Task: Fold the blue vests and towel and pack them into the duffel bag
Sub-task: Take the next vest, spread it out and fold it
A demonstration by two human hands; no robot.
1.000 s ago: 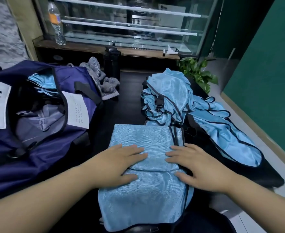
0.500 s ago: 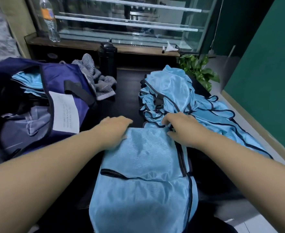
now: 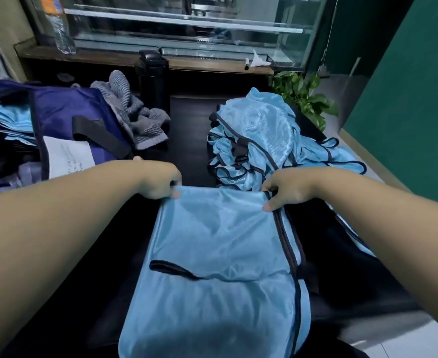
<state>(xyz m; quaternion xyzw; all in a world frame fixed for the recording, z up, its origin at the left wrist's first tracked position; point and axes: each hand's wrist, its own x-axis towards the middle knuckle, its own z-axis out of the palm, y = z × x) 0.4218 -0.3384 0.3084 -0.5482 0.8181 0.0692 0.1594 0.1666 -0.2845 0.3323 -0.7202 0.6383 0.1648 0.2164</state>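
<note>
Both far corners of the half-folded vest [image 3: 212, 254], spread mid-frame on the desk [image 3: 187, 120], are pinched by the left hand [image 3: 158, 180] and right hand [image 3: 287, 187]; the duffel bag [image 3: 65, 117] is seen at upper left.

Both bare forearms are stretched forward from the lower corners of the view, converging toward the middle. The left hand [image 3: 161, 180] is held knuckles up, its fingers curled downward and its thumb pressed against them in a pinch; the thumb tip is seen at the near side of the hand. The right hand [image 3: 287, 188] is held in a matching pose at about the same height, back upward, fingers bent, with the thumb extended toward the body and closed against the fingers. The two hands are kept well apart, level with each other. Both wrists are held nearly straight, and both elbows lie out of view.
</note>
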